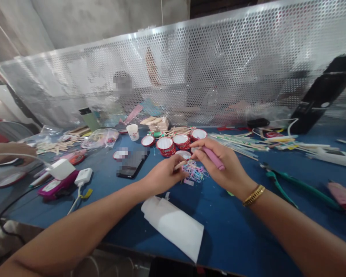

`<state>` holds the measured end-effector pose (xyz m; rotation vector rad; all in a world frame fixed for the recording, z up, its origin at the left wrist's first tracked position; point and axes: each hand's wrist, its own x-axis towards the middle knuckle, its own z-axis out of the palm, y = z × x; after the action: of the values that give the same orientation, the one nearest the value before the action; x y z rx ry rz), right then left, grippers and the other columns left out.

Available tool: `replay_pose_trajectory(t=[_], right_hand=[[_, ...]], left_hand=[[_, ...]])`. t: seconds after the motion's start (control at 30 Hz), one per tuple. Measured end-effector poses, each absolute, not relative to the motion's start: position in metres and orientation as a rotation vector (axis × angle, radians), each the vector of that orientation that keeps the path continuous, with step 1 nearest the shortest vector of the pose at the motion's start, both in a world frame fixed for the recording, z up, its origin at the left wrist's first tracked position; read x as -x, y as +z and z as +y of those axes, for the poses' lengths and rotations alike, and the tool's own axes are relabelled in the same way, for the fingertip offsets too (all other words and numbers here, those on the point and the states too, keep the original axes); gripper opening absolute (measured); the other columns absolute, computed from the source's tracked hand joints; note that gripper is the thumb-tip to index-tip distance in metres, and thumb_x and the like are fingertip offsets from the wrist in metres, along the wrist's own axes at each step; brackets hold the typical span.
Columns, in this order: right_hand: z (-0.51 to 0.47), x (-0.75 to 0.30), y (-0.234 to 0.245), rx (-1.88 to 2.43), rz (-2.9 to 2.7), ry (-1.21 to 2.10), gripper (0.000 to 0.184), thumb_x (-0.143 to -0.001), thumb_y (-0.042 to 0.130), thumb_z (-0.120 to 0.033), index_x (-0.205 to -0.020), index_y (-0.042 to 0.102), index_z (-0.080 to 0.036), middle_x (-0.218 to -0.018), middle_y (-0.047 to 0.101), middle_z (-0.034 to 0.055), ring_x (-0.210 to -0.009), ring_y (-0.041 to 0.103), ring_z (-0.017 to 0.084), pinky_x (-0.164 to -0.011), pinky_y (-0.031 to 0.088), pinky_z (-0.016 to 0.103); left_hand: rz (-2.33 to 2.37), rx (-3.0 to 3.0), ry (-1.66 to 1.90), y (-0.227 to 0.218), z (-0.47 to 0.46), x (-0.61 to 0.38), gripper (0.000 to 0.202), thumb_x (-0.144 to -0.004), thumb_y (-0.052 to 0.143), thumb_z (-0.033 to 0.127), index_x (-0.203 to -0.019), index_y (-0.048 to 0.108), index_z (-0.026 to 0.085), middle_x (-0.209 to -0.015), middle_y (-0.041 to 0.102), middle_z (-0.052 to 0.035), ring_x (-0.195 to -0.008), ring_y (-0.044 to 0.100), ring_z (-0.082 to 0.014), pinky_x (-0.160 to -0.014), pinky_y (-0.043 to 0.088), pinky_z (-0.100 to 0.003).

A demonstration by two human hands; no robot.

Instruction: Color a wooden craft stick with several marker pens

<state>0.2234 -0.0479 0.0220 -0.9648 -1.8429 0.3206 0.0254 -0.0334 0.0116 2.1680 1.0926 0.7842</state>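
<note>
My left hand is closed in a pinch on a small pale wooden stick. Wrapped in the fingers of my right hand is a pink pen-shaped tool; its tip is hidden near the fingertips. Between and just below the hands lies a tangle of pastel-coloured cords, with a small pale tag beside it. Beyond the hands stand several round red-rimmed pieces with white insides, some stacked. A folded white sheet or pouch lies nearer to me, below my left hand.
A black phone lies left of my left hand. Green-handled pliers lie at right. A white paper cup, wooden sticks and a purple device with cables are further left. Another person's hand is at the left edge. A perforated metal panel closes the back.
</note>
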Motion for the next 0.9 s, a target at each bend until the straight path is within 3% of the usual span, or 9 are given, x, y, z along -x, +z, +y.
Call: replay_pose_trajectory(t=[0.07,0.17,0.27,0.43,0.57,0.67,0.77,0.9], right_hand=[[-0.046,-0.224,0.021,0.965,-1.804,0.283,0.017,-0.092,0.054,-0.028,-0.107,0.062,-0.024,-0.095,0.071,0.0043,-0.087,0.068,0.020,-0.083,0.050,0.036],[-0.047,-0.222,0.022,0.901,-1.769,0.297,0.019,-0.089,0.061,-0.029,-0.107,0.060,-0.024,-0.095,0.071,0.0035,-0.092,0.067,0.020,-0.088,0.049,0.037],[-0.051,-0.218,0.023,0.796,-1.813,0.434,0.020,-0.086,0.065,-0.029,-0.105,0.059,-0.025,-0.099,0.071,0.0027,-0.098,0.066,0.020,-0.093,0.047,0.037],[-0.055,-0.211,0.022,0.765,-1.787,0.575,0.022,-0.084,0.066,-0.025,-0.103,0.056,-0.024,-0.094,0.068,0.0018,-0.091,0.066,0.019,-0.089,0.049,0.036],[-0.056,-0.209,0.023,0.797,-1.743,0.684,0.020,-0.082,0.066,-0.024,-0.097,0.053,-0.024,-0.084,0.064,-0.0009,-0.079,0.063,0.015,-0.076,0.050,0.031],[-0.057,-0.211,0.026,0.834,-1.691,0.687,0.019,-0.082,0.064,-0.022,-0.094,0.050,-0.024,-0.079,0.063,-0.0022,-0.074,0.061,0.014,-0.072,0.049,0.030],[-0.056,-0.215,0.029,0.878,-1.637,0.632,0.017,-0.082,0.064,-0.023,-0.092,0.051,-0.024,-0.080,0.062,-0.0022,-0.075,0.061,0.014,-0.074,0.048,0.031],[-0.054,-0.215,0.029,0.873,-1.574,0.527,0.017,-0.082,0.066,-0.027,-0.089,0.052,-0.023,-0.083,0.060,-0.0016,-0.079,0.061,0.015,-0.076,0.049,0.031]], left_hand=[[1.020,-1.920,0.905,0.014,-0.033,-0.027,0.014,-0.081,0.063,0.025,-0.089,0.054,0.018,-0.069,0.052,0.0025,-0.058,0.042,-0.0103,-0.053,0.030,-0.022],[0.860,-1.536,0.795,0.016,-0.035,-0.030,0.012,-0.085,0.055,0.028,-0.086,0.047,0.020,-0.069,0.049,0.0031,-0.052,0.039,-0.0078,-0.046,0.024,-0.020],[0.724,-1.433,0.631,0.015,-0.041,-0.033,0.020,-0.087,0.058,0.036,-0.086,0.050,0.018,-0.070,0.052,0.0018,-0.050,0.044,-0.0065,-0.044,0.027,-0.019],[0.606,-1.343,0.498,0.008,-0.049,-0.034,0.035,-0.083,0.066,0.049,-0.086,0.055,0.016,-0.075,0.058,-0.0014,-0.057,0.056,-0.0090,-0.046,0.036,-0.019],[0.525,-1.311,0.483,0.010,-0.051,-0.034,0.039,-0.078,0.072,0.051,-0.089,0.060,0.015,-0.082,0.064,-0.0049,-0.072,0.064,-0.0143,-0.068,0.050,-0.027],[0.579,-1.512,0.661,0.019,-0.052,-0.034,0.034,-0.076,0.075,0.046,-0.088,0.065,0.016,-0.087,0.066,-0.0061,-0.085,0.062,-0.0156,-0.082,0.047,-0.029],[0.665,-1.654,0.740,0.027,-0.053,-0.033,0.036,-0.080,0.069,0.051,-0.084,0.069,0.015,-0.083,0.066,-0.0054,-0.081,0.060,-0.0155,-0.079,0.046,-0.029],[0.728,-1.731,0.706,0.026,-0.052,-0.033,0.044,-0.084,0.060,0.058,-0.088,0.071,0.015,-0.071,0.062,-0.0026,-0.065,0.054,-0.0117,-0.061,0.042,-0.024]])
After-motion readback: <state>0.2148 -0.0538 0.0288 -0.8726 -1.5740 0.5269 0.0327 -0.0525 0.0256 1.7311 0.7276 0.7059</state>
